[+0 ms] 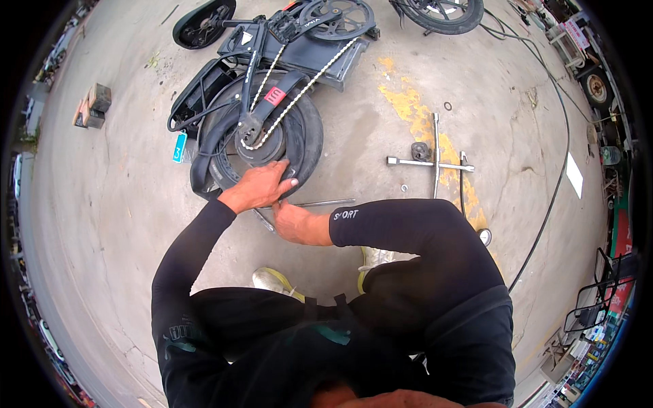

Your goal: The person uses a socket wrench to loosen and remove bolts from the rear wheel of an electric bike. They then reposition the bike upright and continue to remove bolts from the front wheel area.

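A detached-looking bike wheel with a black tyre (309, 146) lies beneath a black frame with a silver chain (297, 107) and red label. My left hand (262, 185) grips the tyre's near edge, thumb pointing right. Just below it, my right hand (294, 221) is closed around a metal tyre lever (265, 222) at the tyre's edge; its fingertips are partly hidden. Another thin metal bar (326, 202) lies horizontally beside my right hand. A blue tag (179, 147) hangs at the wheel's left.
A cross wrench (436, 136), small dark part (420, 151), pressure gauge (483, 237) and black hose (564, 156) lie right on stained concrete (115, 204). Two small boxes (95, 102) sit upper left, another wheel (442, 17) top right, a cart (571, 41) and clutter along the right edge.
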The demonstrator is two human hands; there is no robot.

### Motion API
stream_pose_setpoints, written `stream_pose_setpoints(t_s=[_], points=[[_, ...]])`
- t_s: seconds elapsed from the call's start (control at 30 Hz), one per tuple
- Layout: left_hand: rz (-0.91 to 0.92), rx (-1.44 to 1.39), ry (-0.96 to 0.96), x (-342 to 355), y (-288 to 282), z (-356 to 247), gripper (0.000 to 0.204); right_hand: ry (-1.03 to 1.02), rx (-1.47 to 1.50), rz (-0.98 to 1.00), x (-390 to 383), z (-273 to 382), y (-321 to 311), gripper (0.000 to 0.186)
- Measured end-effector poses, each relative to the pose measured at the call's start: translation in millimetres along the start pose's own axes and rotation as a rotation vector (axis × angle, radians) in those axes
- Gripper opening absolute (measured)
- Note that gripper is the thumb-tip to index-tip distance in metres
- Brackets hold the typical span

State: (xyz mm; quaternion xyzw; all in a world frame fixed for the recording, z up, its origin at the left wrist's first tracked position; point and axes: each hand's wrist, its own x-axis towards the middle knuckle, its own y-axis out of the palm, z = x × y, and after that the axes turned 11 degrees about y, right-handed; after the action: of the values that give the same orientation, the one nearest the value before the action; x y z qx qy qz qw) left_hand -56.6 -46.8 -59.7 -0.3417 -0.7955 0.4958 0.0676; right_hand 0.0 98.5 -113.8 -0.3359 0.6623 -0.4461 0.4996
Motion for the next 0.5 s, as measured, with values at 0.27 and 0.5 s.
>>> stream_pose_setpoints(t_s=[0.27, 0.5], points=[[0.005, 0.379, 0.042, -12, 5, 48, 0.035, -0.019, -0.078, 0.123, -19, 1, -29, 0.042], [0.047, 0.499, 0.093, -9, 23, 31, 0.031, 0.031, -0.065, 0.223, -5, 10, -22, 0.064]])
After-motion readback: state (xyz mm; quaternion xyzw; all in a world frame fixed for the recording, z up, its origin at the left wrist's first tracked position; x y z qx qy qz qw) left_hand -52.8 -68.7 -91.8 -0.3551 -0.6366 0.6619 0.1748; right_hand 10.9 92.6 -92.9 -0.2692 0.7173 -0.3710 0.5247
